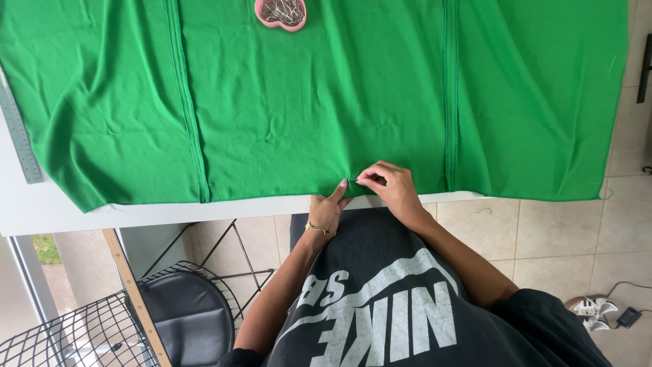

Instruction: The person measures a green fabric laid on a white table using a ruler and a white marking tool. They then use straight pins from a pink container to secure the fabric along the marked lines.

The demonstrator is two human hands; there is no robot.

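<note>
From my remote seat, the biggest thing I see is the green cloth (319,102), spread flat over the white counter (41,211) with its long axis running left to right across the view; its right end hangs past the counter over the tiled floor (564,238). Two stitched seams cross the cloth from far edge to near edge, one left of centre, one right of centre. The near hem lies along the counter's front edge, pointing toward me.

Below the counter on the left stands a black wire chair (183,312) with a dark round seat, and a wooden ruler (136,299) leans across it. A grey metal ruler (19,132) lies on the counter at the far left, touching the cloth's edge.

At the far edge of the cloth sits a pink heart-shaped dish (280,13) holding pins (partly cut off by the frame).

At the hem, between the two seams, the right hand (390,187) has its grip pinched together on a pin (358,181) at the fabric's edge. The left hand (327,207), with a gold bracelet at the wrist, has its grip apart, thumb up against the hem just beside the pin.
</note>
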